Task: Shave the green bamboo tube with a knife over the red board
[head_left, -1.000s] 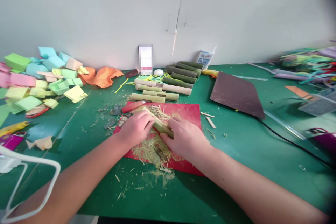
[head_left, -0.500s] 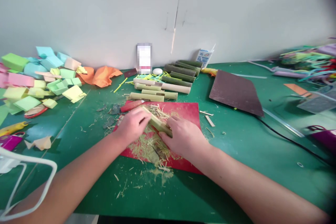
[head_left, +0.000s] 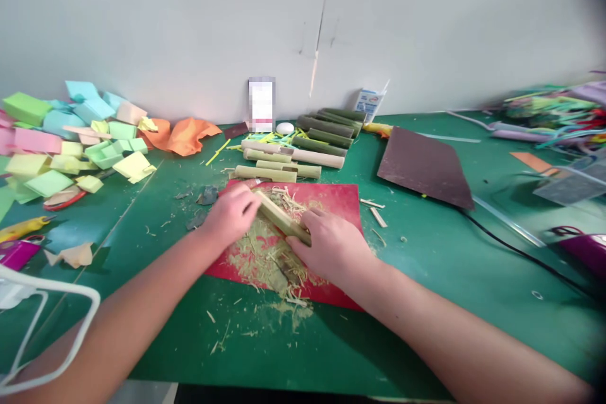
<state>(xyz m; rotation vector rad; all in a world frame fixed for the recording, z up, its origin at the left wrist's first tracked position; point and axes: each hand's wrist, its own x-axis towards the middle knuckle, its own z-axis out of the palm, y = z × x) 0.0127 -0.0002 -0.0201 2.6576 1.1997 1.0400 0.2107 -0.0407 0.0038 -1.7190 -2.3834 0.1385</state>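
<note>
A pale bamboo piece (head_left: 281, 214) lies slantwise over a red sheet (head_left: 348, 199), which is strewn with shavings and dust. My right hand (head_left: 331, 240) is wrapped round its near right end, thumb below and fingers on top. By the far left end is my left hand (head_left: 233, 211), its fingers curled closed. What those fingers hold, if anything, is hidden. Behind the left hand a reddish tool shows only in part.
Cut bamboo tubes (head_left: 303, 170) lie in rows behind the sheet. Folded sticky-note paper (head_left: 52, 145) is heaped at left, with orange paper (head_left: 192, 136) beside it. A dark brown board (head_left: 423, 164) lies at right, near a black cable (head_left: 516, 246). A white frame (head_left: 89, 303) stands front left.
My left hand has slid a little left and nearer to me, off the bamboo's far end, and now covers most of the red tool. My right hand keeps its grip.
</note>
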